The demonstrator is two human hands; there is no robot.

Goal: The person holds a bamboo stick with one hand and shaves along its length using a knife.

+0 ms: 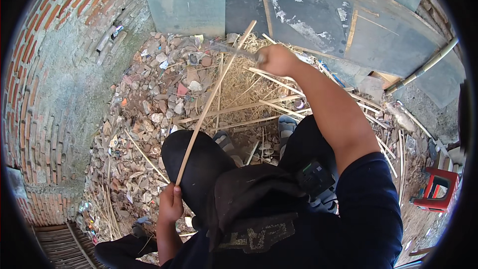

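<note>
A long pale bamboo strip (205, 111) slants up and away from my lap, past my left knee. My left hand (171, 203) is closed round its near end. Farther off, my right hand (280, 60) is wrapped round the handle of a knife (226, 48), and my right arm is stretched forward. The blade points left and crosses the strip near its far end; whether it touches the strip I cannot tell. Beneath the strip's far part lies a heap of thin shavings (244, 82).
More split bamboo strips (279, 80) lie about my feet on rubble-strewn ground (144, 119). A worn brick wall (59, 94) rises at left, grey panels (308, 15) at the back. A red plastic stool (438, 189) and a bamboo pole (423, 66) stand at right.
</note>
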